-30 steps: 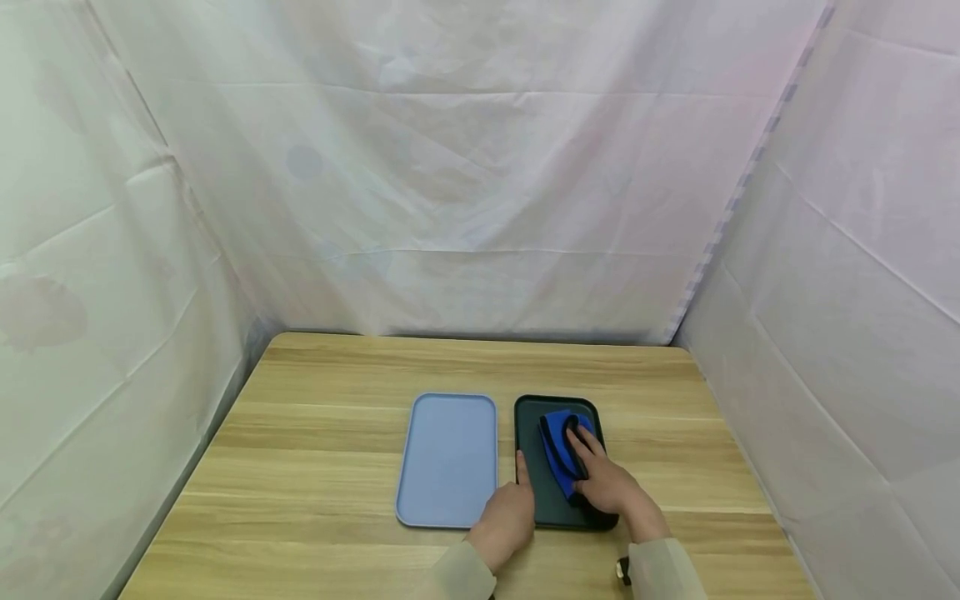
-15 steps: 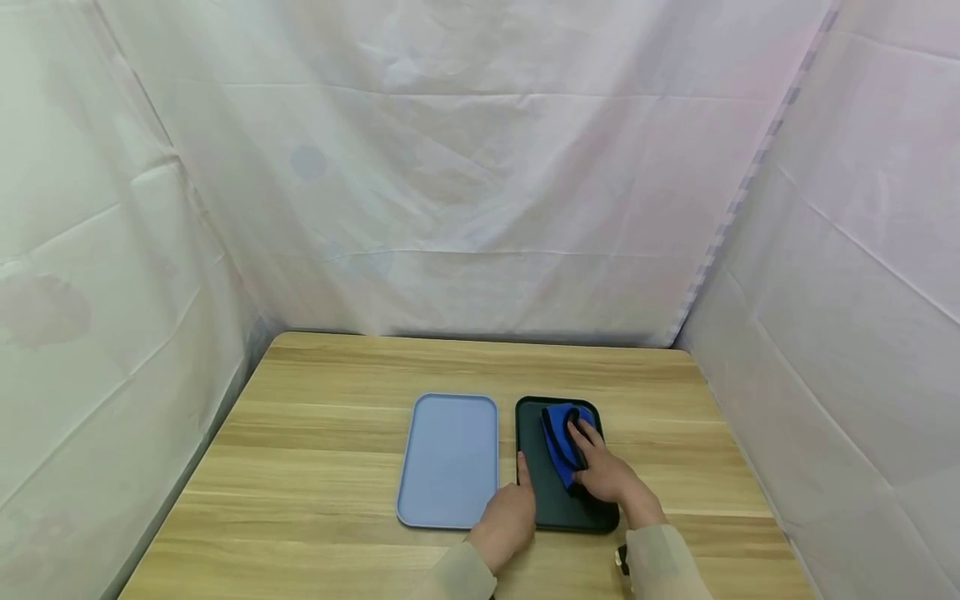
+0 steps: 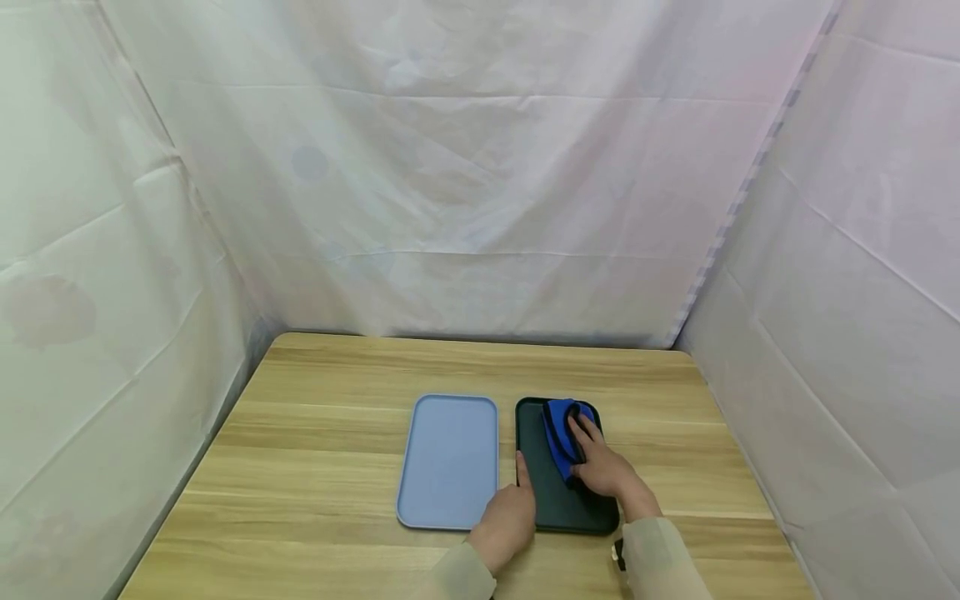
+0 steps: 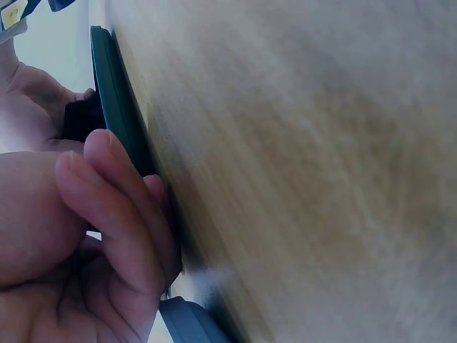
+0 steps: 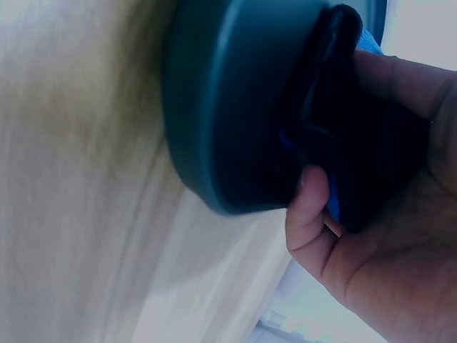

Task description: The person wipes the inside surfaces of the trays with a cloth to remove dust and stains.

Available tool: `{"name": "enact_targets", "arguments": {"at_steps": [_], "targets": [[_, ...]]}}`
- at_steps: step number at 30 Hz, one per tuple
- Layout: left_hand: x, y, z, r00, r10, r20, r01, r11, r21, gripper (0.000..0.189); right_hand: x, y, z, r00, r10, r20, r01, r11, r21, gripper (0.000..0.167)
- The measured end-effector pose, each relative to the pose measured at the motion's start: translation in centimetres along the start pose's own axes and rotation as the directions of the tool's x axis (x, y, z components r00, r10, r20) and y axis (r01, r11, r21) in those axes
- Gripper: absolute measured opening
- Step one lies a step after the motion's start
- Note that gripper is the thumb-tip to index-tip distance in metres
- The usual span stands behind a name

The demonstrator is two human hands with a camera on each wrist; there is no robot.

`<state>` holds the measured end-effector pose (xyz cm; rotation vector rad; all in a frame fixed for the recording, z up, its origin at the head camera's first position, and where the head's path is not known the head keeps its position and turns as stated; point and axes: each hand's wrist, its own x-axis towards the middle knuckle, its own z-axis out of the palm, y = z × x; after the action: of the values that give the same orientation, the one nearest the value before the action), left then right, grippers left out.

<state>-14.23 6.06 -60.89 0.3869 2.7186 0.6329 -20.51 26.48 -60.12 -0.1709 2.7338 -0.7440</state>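
A blue cloth with black edging (image 3: 558, 417) lies folded on the dark green tray (image 3: 555, 510), toward its far right part. My right hand (image 3: 606, 468) is on the cloth, fingers spread over its top. In the right wrist view the thumb and fingers grip the bunched cloth (image 5: 335, 107) above the tray. My left hand (image 3: 510, 512) stays at the tray's left rim, its index finger straight and touching that edge. Its other fingers look loosely bent in the left wrist view, beside the green rim (image 4: 114, 93).
Left of the green tray, a light blue tray (image 3: 447, 462) lies on the wooden table (image 3: 315, 467), with a narrow gap between them. White cloth walls (image 3: 465, 208) enclose the table's back and sides.
The right hand has slid the blue cloth slightly farther away, up to the green tray's far rim. My left hand keeps its place at the left edge.
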Motion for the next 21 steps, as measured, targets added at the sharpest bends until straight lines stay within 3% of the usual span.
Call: {"name": "enact_targets", "arguments": {"at_steps": [8,21], "targets": [[0.3,-0.1,0.3,1.0,-0.023,-0.002,0.023,1.0,0.019,0.09,-0.3,-1.2,0.6,0.996,0.048,-0.071,-0.048,0.999,0.003,0.083],[0.5,-0.1,0.3,1.0,-0.028,0.008,0.028,0.999,0.031,0.091,-0.1,-2.3,2.4,0.99,0.087,-0.106,-0.086,0.996,0.021,0.084]]}}
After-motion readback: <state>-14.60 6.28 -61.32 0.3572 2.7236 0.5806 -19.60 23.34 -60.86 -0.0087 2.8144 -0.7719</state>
